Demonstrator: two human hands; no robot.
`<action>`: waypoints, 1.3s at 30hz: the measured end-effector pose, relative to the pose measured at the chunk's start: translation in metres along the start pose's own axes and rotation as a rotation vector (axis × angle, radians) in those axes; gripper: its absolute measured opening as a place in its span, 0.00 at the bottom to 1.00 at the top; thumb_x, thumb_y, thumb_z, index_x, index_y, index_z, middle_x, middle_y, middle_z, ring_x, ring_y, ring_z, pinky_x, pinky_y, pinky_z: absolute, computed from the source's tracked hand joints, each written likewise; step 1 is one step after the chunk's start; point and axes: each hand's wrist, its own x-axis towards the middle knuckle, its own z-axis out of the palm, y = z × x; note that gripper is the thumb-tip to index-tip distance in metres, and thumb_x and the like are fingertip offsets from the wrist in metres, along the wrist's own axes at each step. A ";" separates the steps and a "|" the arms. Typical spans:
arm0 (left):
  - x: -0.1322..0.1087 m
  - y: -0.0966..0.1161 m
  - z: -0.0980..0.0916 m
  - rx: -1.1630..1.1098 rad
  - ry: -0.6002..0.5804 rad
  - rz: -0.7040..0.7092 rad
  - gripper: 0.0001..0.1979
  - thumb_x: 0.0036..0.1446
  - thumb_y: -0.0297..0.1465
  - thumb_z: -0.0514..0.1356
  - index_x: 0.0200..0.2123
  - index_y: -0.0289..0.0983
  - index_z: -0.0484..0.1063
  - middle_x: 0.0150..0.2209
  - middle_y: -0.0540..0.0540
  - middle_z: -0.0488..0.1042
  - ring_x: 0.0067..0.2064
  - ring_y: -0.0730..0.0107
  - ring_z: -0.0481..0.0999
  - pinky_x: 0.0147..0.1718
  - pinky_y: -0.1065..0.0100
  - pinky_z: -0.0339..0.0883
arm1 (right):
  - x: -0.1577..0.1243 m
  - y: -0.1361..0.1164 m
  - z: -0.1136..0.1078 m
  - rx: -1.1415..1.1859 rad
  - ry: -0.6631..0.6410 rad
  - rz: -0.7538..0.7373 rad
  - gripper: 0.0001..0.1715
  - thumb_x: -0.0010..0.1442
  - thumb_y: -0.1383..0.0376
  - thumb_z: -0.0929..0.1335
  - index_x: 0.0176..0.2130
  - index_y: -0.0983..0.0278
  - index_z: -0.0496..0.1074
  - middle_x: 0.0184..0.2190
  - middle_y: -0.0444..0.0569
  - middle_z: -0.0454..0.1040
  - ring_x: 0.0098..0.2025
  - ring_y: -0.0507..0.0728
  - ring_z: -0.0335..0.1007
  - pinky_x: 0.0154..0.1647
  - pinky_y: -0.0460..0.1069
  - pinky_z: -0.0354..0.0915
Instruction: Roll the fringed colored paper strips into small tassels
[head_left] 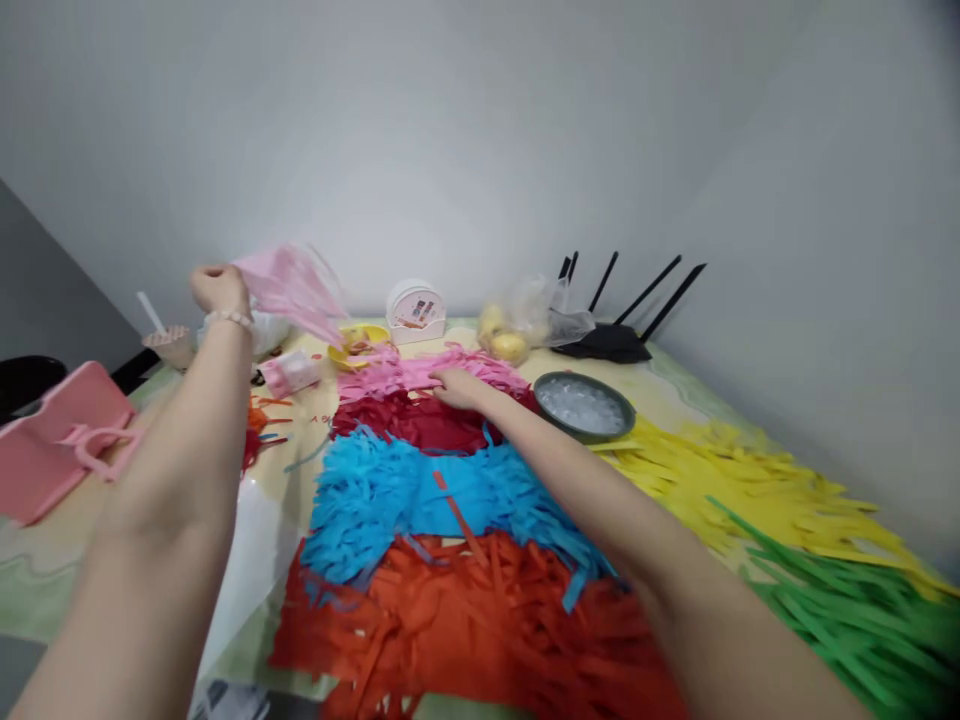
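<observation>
My left hand (219, 290), with a beaded bracelet at the wrist, is raised at the left and closed on a corner of a pale pink fringed paper sheet (292, 290). The sheet hangs in the air to the right and is blurred. My right hand (459, 388) rests on bright pink fringed paper (405, 375) on the table, its fingers stretched left and partly hidden. In front of that lie dark red (420, 422), blue (442, 490) and orange-red fringed paper (465, 620). A loose orange strip (459, 512) lies across the blue.
A grey bowl (585, 405) with clear contents stands right of my hand. Yellow (720, 490) and green fringed paper (847, 610) spread rightward. Behind are a black router (607, 342), bagged yellow fruit (510, 345), a white holder (416, 315) and a yellow bowl (337, 352). A pink stand (67, 440) is left.
</observation>
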 end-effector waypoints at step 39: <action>-0.312 0.108 -0.163 -0.751 -0.943 0.067 0.16 0.57 0.34 0.59 0.49 0.42 0.78 0.49 0.43 0.78 0.48 0.60 0.78 0.43 0.67 0.72 | -0.320 -0.149 -0.099 0.538 0.327 -0.329 0.31 0.46 0.77 0.60 0.44 0.57 0.79 0.38 0.45 0.80 0.38 0.55 0.76 0.39 0.48 0.69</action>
